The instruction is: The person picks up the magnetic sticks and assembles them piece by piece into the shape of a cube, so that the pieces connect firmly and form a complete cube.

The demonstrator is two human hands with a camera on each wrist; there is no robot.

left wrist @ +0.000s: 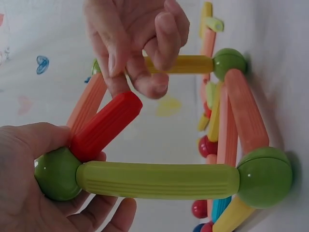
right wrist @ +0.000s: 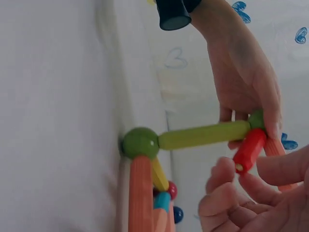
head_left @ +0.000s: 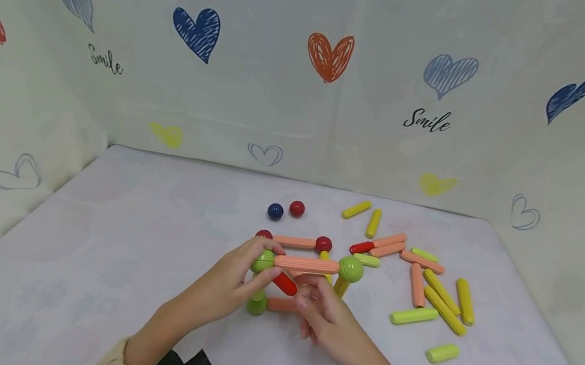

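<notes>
My left hand (head_left: 227, 280) grips a green ball (head_left: 264, 262) at an upper corner of a frame built of rods and balls. From that ball a short red rod (head_left: 285, 283) slants out, its far end free. A salmon rod (head_left: 306, 265) links the gripped ball to another green ball (head_left: 350, 268). In the left wrist view, a light green rod (left wrist: 157, 180) runs from the held ball to a lower green ball (left wrist: 265, 177). Right at the red rod's free end are the fingertips of my right hand (head_left: 327, 325), its fingers loosely bent and not closed round it.
Behind the frame lie a blue ball (head_left: 275, 211) and a red ball (head_left: 297, 209). Loose yellow, salmon and green rods are scattered on the right, among them a yellow rod (head_left: 465, 301) and a short green rod (head_left: 442, 353). A heart-printed cloth (head_left: 373, 137) hangs behind the table.
</notes>
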